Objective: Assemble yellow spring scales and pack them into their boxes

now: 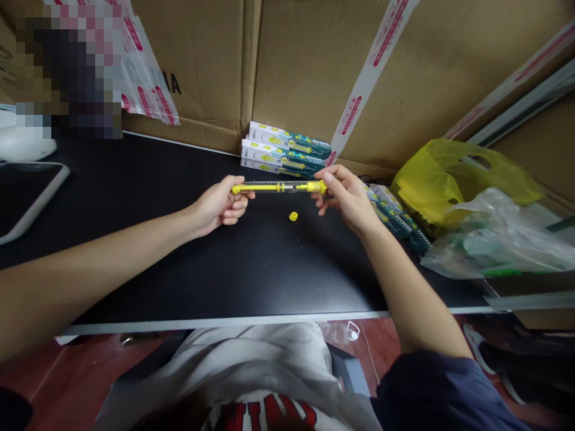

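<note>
A clear tubular spring scale with yellow inner parts is held level above the black table, one end in each hand. My left hand is closed around its left end, with the fingers curled beneath. At the other end, my right hand pinches the yellow end piece between thumb and fingers. Just below the tube, a small yellow cap lies on the table, touched by neither hand. Tiny pale specks are scattered near it.
Printed spring scale boxes are stacked behind my hands. More boxes lie at right, beside a yellow plastic bag and a clear bag. A white-edged tablet-like device rests at far left. Large cardboard borders the table's back.
</note>
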Action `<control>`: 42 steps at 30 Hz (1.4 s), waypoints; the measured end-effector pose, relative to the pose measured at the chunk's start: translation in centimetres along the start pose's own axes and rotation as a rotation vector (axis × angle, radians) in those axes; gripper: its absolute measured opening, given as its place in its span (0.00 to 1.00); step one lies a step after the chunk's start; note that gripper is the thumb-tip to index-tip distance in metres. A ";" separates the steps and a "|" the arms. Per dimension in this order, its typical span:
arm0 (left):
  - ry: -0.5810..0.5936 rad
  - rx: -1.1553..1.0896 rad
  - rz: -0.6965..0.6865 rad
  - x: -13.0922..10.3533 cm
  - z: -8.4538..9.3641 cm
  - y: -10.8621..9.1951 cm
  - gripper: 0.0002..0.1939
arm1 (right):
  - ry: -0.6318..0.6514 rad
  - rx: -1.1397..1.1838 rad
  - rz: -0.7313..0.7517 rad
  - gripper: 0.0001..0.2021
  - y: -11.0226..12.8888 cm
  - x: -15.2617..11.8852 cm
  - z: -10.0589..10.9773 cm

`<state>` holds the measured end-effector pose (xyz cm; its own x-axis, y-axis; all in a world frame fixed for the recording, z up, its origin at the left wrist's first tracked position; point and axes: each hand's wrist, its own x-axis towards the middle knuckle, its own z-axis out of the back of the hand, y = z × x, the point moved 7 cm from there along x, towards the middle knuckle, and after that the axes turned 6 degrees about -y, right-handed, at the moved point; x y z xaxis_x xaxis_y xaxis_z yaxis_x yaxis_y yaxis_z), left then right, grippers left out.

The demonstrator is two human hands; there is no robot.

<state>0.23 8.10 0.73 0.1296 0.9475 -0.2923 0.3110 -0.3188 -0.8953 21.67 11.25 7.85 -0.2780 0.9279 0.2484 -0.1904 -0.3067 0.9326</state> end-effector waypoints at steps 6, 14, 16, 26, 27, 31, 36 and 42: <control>-0.014 -0.007 -0.023 -0.1 0.1 -0.3 0.20 | 0.023 -0.069 -0.058 0.21 -0.9 0.2 0.1; -0.032 -0.014 -0.043 0.1 0.4 -0.3 0.20 | 0.071 -0.044 0.122 0.20 0.7 0.1 0.2; -0.033 -0.016 -0.049 0.1 0.4 -0.4 0.20 | 0.079 -0.049 0.184 0.20 1.1 0.0 0.2; -0.044 0.001 -0.067 0.1 0.5 -0.5 0.21 | 0.056 -0.087 0.234 0.19 1.2 0.0 0.2; -0.048 0.007 -0.069 0.1 0.5 -0.5 0.21 | 0.056 -0.088 0.235 0.19 1.2 0.0 0.2; -0.053 0.049 -0.086 0.0 0.4 -0.6 0.21 | 0.024 -0.092 0.259 0.20 1.4 0.1 0.3; -0.056 0.106 -0.095 -0.2 0.2 -0.6 0.23 | 0.008 -0.073 0.242 0.20 1.0 0.1 0.2; -0.029 0.137 -0.139 -0.4 0.0 -0.9 0.21 | -0.003 -0.102 0.247 0.20 0.9 0.1 0.2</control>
<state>-0.08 7.97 1.69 0.0665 0.9832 -0.1702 0.1927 -0.1801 -0.9646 21.64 11.14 8.80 -0.3250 0.8230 0.4658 -0.2109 -0.5432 0.8127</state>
